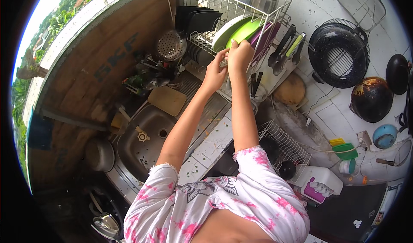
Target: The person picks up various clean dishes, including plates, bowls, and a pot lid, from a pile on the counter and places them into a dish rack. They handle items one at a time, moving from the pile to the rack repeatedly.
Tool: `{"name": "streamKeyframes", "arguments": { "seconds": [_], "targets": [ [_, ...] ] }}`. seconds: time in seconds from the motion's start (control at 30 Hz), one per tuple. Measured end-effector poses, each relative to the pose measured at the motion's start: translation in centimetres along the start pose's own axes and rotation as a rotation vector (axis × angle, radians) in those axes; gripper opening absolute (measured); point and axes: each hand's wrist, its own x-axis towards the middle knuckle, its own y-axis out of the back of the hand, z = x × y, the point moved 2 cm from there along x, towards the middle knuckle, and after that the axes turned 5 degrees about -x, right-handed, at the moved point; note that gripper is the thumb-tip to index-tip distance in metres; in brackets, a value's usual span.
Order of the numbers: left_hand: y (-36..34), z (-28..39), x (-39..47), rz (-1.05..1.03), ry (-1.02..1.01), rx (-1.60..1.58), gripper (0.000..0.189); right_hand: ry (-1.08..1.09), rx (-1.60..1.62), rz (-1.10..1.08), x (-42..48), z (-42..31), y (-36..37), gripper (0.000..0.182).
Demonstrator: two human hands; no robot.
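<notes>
Both my arms reach up to a white wire dish rack [206,1]. My right hand [239,54] has its fingers closed at the lower edge of a bright green plate [244,32], which stands tilted in the rack. Close beside it, my left hand [216,69] has bent fingers, with its fingertips near my right hand; whether it touches the plate or rack cannot be told. A white plate [222,36] stands left of the green one, and a purple board or plate [265,41] stands to its right. Black plates [201,20] fill the rack's left side.
Below left lies a steel sink [146,146] with a tap knob [142,135]; a tan cutting board [166,100] rests at its edge. Green scraps dot the tiled counter edge [206,156]. Utensils [285,51], a black pan [338,54] and a wok [371,99] hang on the right wall.
</notes>
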Motion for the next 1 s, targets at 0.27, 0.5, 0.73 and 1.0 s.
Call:
{"name": "streamKeyframes", "arguments": {
  "seconds": [0.27,0.5,0.73,1.0],
  "targets": [
    [-0.4,-1.0,1.1,0.007,0.032,-0.048,0.05,-0.116,-0.269,-0.046,0.4,-2.8,1.1,0.033],
    [-0.4,-2.2,1.8,-0.014,0.086,-0.017,0.059,-0.05,-0.241,-0.102,-2.1,-2.0,1.9,0.03],
    [-1.5,-4.9,-3.7,0.055,0.064,-0.161,0.059,0.151,-0.019,-0.14,-8.9,1.6,4.0,0.018],
    [-1.8,-11.3,-23.1,-0.239,0.329,-0.05,0.04,0.01,0.203,-0.624,-25.0,12.1,5.9,0.007]
  ]
}}
